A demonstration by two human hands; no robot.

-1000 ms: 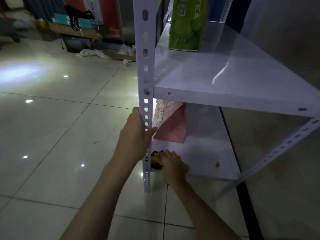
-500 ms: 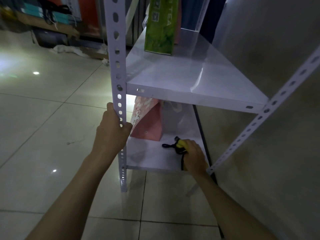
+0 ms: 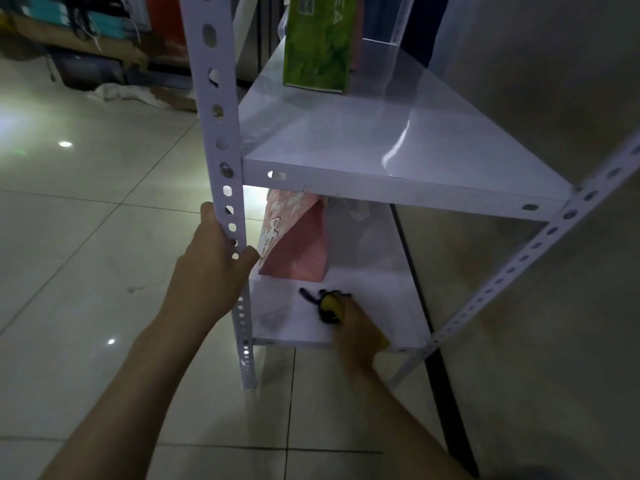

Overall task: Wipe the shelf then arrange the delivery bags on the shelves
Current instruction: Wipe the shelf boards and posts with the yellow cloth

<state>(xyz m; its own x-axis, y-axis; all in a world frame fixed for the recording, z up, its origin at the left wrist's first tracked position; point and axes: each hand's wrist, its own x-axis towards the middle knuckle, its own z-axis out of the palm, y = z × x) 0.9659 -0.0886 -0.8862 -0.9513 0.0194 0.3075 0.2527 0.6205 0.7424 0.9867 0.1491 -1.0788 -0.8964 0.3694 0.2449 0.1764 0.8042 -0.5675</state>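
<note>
While two white boards show on the one metal shelf (image 3: 391,188), each carries a single delivery bag: a green bag (image 3: 317,46) stands upright on the upper board, and a pink bag (image 3: 298,244) stands on the bottom board, leaning with its top tipped toward the left post (image 3: 221,140). Around that post, just beside the pink bag, the left hand (image 3: 211,268) is wrapped, thumb on the inner side. On the bottom board the right hand (image 3: 360,330) grips one yellow-and-black wiping tool (image 3: 330,306), its long axis running toward the bags, black tip pointing left.
</note>
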